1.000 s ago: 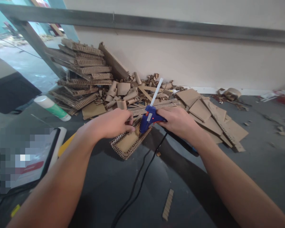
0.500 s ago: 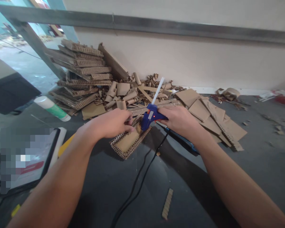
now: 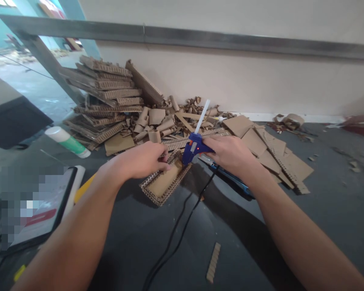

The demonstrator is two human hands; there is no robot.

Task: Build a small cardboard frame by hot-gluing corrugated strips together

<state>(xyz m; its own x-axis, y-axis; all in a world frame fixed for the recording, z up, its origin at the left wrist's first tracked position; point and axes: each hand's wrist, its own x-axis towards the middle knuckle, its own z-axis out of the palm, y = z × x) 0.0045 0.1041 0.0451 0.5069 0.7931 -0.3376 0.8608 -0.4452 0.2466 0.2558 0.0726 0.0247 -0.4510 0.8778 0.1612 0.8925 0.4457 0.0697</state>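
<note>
1. Right hand (image 3: 230, 155): fingers closed around the grip of a blue glue gun (image 3: 194, 147). The red light on the gun's side is on.
2. The gun's nozzle points down and left into the far corner of a cardboard tray (image 3: 162, 184). The tip is at or just above the inner wall; actual contact is too small to tell.
3. A white glue stick (image 3: 202, 115) pokes out of the back of the gun, tilted up and to the right.
4. Left hand (image 3: 142, 159): fingers curled tight, tips clamped on the tray's far rim just left of the nozzle.
5. The tray lies flat on the grey floor (image 3: 321, 210) between the two hands. It is a shallow rectangle with walls of corrugated strip.
6. A black cord (image 3: 182, 230) runs from the gun handle toward the camera, passing the tray's right side.
7. A blue-edged tool (image 3: 230, 178) lies on the floor under the right wrist, partly hidden.
8. A loose cardboard strip (image 3: 214, 262) lies near the cord, well apart from the tray.
9. Behind the hands, a cardboard scrap pile (image 3: 106, 97) sits against the wall, with flat cardboard sheets (image 3: 273, 149) to its right.
10. Left side: a green-and-white bottle (image 3: 68, 141) lies on its side, and a tablet (image 3: 33, 206) sits nearer the camera.
</note>
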